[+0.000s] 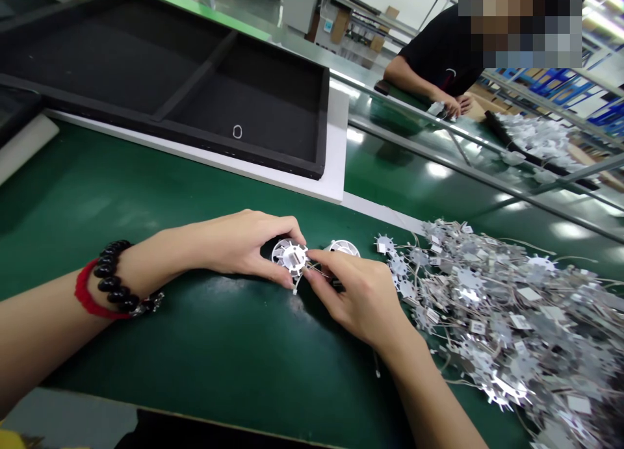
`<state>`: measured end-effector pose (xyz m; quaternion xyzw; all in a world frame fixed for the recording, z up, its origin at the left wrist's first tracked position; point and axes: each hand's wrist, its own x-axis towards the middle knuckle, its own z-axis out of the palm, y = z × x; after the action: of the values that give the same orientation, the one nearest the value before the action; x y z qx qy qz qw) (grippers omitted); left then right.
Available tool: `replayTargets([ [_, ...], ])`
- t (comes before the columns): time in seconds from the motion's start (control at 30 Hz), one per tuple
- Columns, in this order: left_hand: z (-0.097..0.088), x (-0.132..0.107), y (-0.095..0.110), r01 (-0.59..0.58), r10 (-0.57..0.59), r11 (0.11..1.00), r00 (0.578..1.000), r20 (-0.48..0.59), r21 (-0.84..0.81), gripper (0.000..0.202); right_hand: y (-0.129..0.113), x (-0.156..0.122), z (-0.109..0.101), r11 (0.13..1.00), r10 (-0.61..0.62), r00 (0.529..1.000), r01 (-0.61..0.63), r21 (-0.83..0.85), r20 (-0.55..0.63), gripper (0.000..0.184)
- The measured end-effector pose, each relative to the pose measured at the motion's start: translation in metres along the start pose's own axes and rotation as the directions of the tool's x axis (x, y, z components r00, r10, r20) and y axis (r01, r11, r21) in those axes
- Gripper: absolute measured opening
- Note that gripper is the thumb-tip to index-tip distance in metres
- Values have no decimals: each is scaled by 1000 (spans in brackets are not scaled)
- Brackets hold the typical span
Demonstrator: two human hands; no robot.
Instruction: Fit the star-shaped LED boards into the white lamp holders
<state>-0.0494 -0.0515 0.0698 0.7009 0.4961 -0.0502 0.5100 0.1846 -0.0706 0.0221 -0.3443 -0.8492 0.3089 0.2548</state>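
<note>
My left hand [248, 247] comes in from the left and grips a white slotted disc with a toothed rim [290, 256] between thumb and fingers. My right hand [355, 299] reaches in from the lower right, its fingertips pinching thin wires [316, 270] at the disc's edge. Just behind them lies a second white disc [344, 247], partly hidden by my right hand. To the right spreads a large tangled heap of silvery star-shaped plates with attached wires [507, 312], its nearest pieces close to my right hand.
The green work mat [195, 345] lies under my hands. A black-lined compartment tray [244, 91] stands beyond it. Past a glass partition [414, 121], a co-worker's hands [451, 103] work near a heap of white parts [536, 137].
</note>
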Motion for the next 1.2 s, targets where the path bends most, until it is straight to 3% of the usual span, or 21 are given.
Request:
replayTargets([
  [0.37, 3, 0, 1, -33, 39, 992, 998, -54, 120, 49, 0, 2, -1, 1000, 5, 1000, -5, 0, 18, 22],
  [0.57, 5, 0, 2, -18, 26, 994, 997, -74, 109, 49, -1, 2, 0, 1000, 4, 1000, -4, -12, 11, 24],
  [1.2, -4, -3, 2, -12, 14, 999, 997, 75, -34, 36, -1, 0, 0, 1000, -5, 1000, 5, 4, 19, 17],
])
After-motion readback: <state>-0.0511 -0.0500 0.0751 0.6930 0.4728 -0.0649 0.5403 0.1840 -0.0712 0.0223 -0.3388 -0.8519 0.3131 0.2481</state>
